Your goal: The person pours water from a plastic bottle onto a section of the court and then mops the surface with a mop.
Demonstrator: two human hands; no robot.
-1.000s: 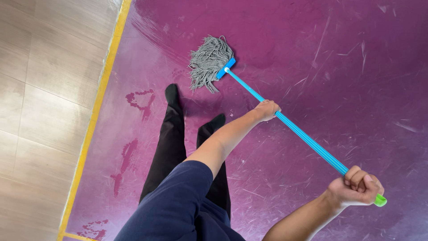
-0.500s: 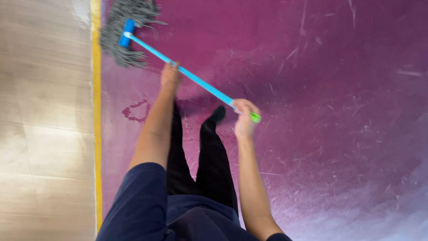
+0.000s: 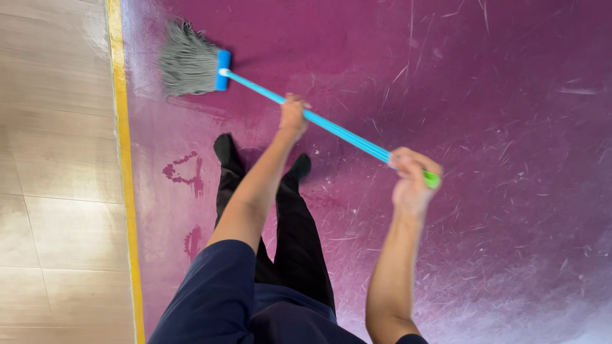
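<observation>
Firstly, on the far left lies a light tiled floor point(image 3: 51, 191), and a yellow line point(image 3: 125, 191) runs from top to bottom between it and the purple floor point(image 3: 510, 127), which is scratched and has some darker wet marks point(image 3: 186, 172) near the line. At the upper left of the purple floor rests the grey mop head point(image 3: 188, 64), its strings spread toward the yellow line, fixed in a blue clamp point(image 3: 223, 70). From this clamp the blue handle point(image 3: 344, 132) goes down and to the right in a slant. The left hand point(image 3: 292, 118) is closed around the middle part of the handle, with the arm stretched out from a dark blue sleeve point(image 3: 210, 293). Below it, two legs in black trousers point(image 3: 293, 236) and black socks stand on the purple floor. Further right, the right hand point(image 3: 411, 181) is closed tightly around the upper end of the handle, just beside its green cap point(image 3: 432, 180).
</observation>
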